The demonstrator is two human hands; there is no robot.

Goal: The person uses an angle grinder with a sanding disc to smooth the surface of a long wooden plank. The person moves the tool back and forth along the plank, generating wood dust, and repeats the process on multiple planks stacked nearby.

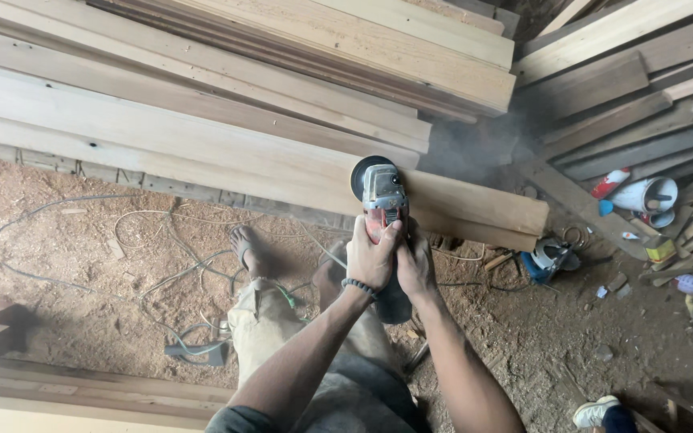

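Two hands, left hand [372, 258] and right hand [415, 265], fingers gripping one angle grinder [383, 200], disc at 12 o'clock on one plank [475, 204]

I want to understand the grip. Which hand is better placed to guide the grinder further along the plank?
Probably the left hand: it wraps the grinder body nearest the disc on the plank. The right hand grips lower and steadies.

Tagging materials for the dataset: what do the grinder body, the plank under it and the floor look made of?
Grinder: grey metal-looking head, red housing behind, likely plastic. Plank: pale bare wood, grain visible, seemingly unfinished. Floor: packed earth under a sawdust layer, by its brown, crumbly look. Both hands, left hand and right hand, grip the grinder.
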